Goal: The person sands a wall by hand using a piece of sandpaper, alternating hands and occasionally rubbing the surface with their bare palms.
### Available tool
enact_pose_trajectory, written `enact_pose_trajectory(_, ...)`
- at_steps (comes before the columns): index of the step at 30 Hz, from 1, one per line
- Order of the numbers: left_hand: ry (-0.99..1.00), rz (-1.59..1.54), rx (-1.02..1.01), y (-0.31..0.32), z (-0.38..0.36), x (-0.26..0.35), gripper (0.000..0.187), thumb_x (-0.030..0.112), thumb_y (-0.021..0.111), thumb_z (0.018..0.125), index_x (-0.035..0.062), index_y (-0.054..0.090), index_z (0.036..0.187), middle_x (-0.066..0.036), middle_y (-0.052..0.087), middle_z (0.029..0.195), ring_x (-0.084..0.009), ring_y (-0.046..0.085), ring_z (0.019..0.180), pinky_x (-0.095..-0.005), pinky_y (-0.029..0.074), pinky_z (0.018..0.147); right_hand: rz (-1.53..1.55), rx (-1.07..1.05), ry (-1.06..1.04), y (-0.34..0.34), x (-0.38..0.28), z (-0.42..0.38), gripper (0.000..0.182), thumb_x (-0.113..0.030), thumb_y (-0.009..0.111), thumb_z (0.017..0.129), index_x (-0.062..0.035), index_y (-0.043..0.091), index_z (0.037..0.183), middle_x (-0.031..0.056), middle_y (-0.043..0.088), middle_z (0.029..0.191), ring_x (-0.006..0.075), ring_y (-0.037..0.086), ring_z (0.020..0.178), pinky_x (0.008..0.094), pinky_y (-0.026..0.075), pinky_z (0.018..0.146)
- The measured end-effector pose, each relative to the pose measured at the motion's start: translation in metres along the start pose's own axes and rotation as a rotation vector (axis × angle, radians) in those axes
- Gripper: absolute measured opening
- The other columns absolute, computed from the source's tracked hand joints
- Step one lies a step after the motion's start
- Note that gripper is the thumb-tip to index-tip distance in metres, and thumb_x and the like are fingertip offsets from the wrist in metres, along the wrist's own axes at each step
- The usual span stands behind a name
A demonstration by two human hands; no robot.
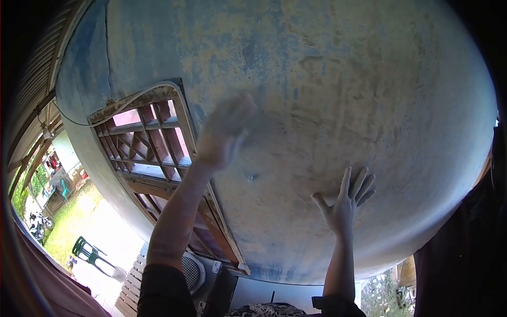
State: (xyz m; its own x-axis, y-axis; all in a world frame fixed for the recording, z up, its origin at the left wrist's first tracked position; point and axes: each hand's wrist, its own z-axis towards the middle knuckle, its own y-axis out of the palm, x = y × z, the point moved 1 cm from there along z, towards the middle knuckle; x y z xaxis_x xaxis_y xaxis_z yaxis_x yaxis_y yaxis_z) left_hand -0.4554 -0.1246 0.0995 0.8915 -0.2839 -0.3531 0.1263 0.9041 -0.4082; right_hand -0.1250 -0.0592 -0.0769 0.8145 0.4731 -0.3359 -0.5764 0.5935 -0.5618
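A tall wall [338, 105] with worn, patchy blue and yellowish paint fills most of the head view. My right hand [346, 203] lies against its lower right part, fingers spread and nothing in them. Up and to the left, my left hand [224, 132] is at the wall beside the wooden window frame [189, 111]. Motion smears its fingers, so whether they hold anything cannot be made out. A small pale fitting [250, 179] sticks out of the wall between my two hands.
A wooden lattice window [145, 134] is set in the wall at left, with a pale cable [142, 94] along its top. Below stand a loudspeaker [194, 272] and a slatted bench [132, 282]. A green plastic chair [90, 252] stands outside. Dark cloth [454, 264] hangs at right.
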Motion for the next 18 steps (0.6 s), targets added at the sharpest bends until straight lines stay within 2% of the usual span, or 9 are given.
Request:
enact_pose_trajectory(1, -0.169, 0.027, 0.087, -0.007, 0.005, -0.005, 0.061, 0.006, 0.061, 0.099, 0.0199, 0.052, 0.159, -0.009, 0.041, 0.171, -0.0345, 0.037, 0.157, -0.0519, 0.034, 0.127, 0.035, 0.01, 0.008, 0.001, 0.0, -0.001, 0.123, -0.08, 0.072, 0.082, -0.0124, 0.023, 0.171, 0.0309, -0.002, 0.176, 0.0515, -0.018, 0.161, 0.0755, -0.012, 0.122)
enact_pose_trajectory(2, -0.169, 0.024, 0.084, -0.003, 0.006, -0.006, 0.061, 0.006, 0.061, 0.099, 0.0199, 0.052, 0.159, -0.009, 0.041, 0.171, -0.0345, 0.037, 0.157, -0.0519, 0.034, 0.127, 0.034, 0.007, 0.011, 0.004, -0.001, -0.003, 0.123, -0.08, 0.072, 0.082, -0.0124, 0.023, 0.171, 0.0309, -0.002, 0.176, 0.0515, -0.018, 0.161, 0.0755, -0.012, 0.122)
enact_pose_trajectory(4, -0.274, 0.074, 0.365, 0.014, 0.004, 0.002, 0.061, 0.004, 0.058, 0.101, 0.0203, 0.053, 0.159, -0.009, 0.038, 0.172, -0.0356, 0.036, 0.158, -0.0505, 0.036, 0.127, -0.021, 0.021, 0.023, 0.008, 0.0, -0.007, 0.128, -0.074, 0.078, 0.081, -0.0112, 0.015, 0.173, 0.031, -0.004, 0.176, 0.0523, -0.017, 0.161, 0.0735, -0.009, 0.123)
enact_pose_trajectory(6, -0.26, -0.018, 0.435, 0.04, -0.003, 0.039, 0.058, 0.003, 0.059, 0.1, 0.0201, 0.056, 0.156, -0.008, 0.039, 0.172, -0.0359, 0.037, 0.158, -0.0489, 0.038, 0.127, -0.025, 0.02, 0.025, 0.009, -0.001, -0.007, 0.127, -0.074, 0.077, 0.082, -0.0113, 0.015, 0.173, 0.0312, -0.004, 0.176, 0.0521, -0.017, 0.161, 0.0735, -0.01, 0.123)
enact_pose_trajectory(9, -0.252, -0.103, 0.244, 0.064, -0.034, 0.093, 0.056, 0.004, 0.059, 0.101, 0.021, 0.058, 0.154, -0.004, 0.04, 0.171, -0.0338, 0.037, 0.158, -0.0464, 0.039, 0.127, -0.03, -0.001, 0.041, 0.007, -0.003, -0.008, 0.125, -0.074, 0.075, 0.084, -0.0114, 0.014, 0.173, 0.0316, -0.005, 0.176, 0.0516, -0.017, 0.161, 0.0734, -0.01, 0.123)
enact_pose_trajectory(11, 0.0, -0.067, -0.077, 0.064, -0.048, 0.099, 0.053, 0.005, 0.06, 0.101, 0.0196, 0.06, 0.151, -0.006, 0.043, 0.17, -0.032, 0.041, 0.156, -0.0443, 0.042, 0.124, -0.032, -0.008, 0.046, 0.006, -0.002, -0.009, 0.124, -0.074, 0.074, 0.085, -0.0114, 0.014, 0.173, 0.0317, -0.005, 0.176, 0.0513, -0.018, 0.161, 0.0732, -0.01, 0.123)
enact_pose_trajectory(14, 0.011, 0.148, 0.138, 0.046, -0.026, 0.057, 0.049, 0.007, 0.059, 0.103, 0.0165, 0.06, 0.151, -0.012, 0.044, 0.168, -0.031, 0.041, 0.156, -0.0438, 0.043, 0.123, -0.039, -0.022, 0.036, 0.011, 0.004, -0.012, 0.123, -0.074, 0.073, 0.086, -0.0116, 0.013, 0.173, 0.0315, -0.006, 0.176, 0.0508, -0.019, 0.161, 0.073, -0.01, 0.123)
enact_pose_trajectory(16, -0.363, -0.036, 0.317, 0.017, -0.011, 0.031, 0.047, 0.01, 0.055, 0.107, 0.0138, 0.057, 0.154, -0.016, 0.042, 0.168, -0.0333, 0.037, 0.158, -0.0472, 0.037, 0.127, 0.026, 0.013, 0.051, 0.013, 0.004, -0.016, 0.119, -0.077, 0.071, 0.086, -0.0133, 0.019, 0.172, 0.03, -0.004, 0.177, 0.0508, -0.019, 0.161, 0.0752, -0.011, 0.122)
enact_pose_trajectory(18, -0.44, -0.048, 0.42, 0.024, -0.011, 0.022, 0.048, 0.011, 0.053, 0.108, 0.0135, 0.054, 0.156, -0.016, 0.04, 0.169, -0.0348, 0.035, 0.158, -0.0493, 0.034, 0.129, 0.007, 0.008, 0.068, 0.016, 0.001, -0.018, 0.121, -0.075, 0.073, 0.086, -0.0125, 0.015, 0.173, 0.0305, -0.006, 0.176, 0.0506, -0.02, 0.161, 0.0741, -0.01, 0.123)
